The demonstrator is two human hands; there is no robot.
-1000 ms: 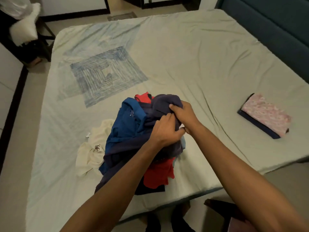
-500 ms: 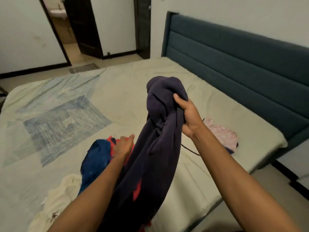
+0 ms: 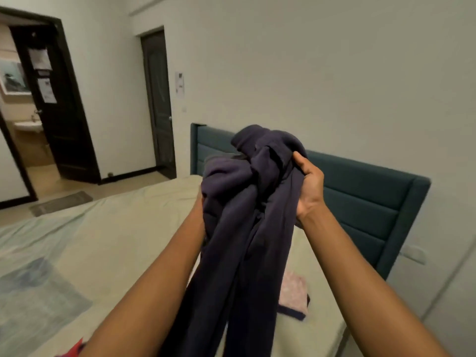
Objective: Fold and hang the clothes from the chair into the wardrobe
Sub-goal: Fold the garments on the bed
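Note:
A dark navy garment (image 3: 247, 228) hangs bunched in the air in front of me, above the bed (image 3: 123, 240). My right hand (image 3: 309, 186) grips its upper right side, thumb over the cloth. My left hand (image 3: 199, 202) is at its left edge, mostly hidden behind the fabric, and appears closed on it. A corner of red clothing (image 3: 73, 349) from the pile shows at the bottom left; the pile's other clothes are out of view.
A folded pink piece on a dark one (image 3: 293, 295) lies on the bed behind the garment. A teal headboard (image 3: 365, 202) stands at the right wall. An open doorway (image 3: 28, 130) to a bathroom and a shut dark door (image 3: 159, 104) are at the far left.
Both hands lifted the navy garment up off the pile to chest height. My left hand came up from the pile to the garment. The view tilted up toward the wall.

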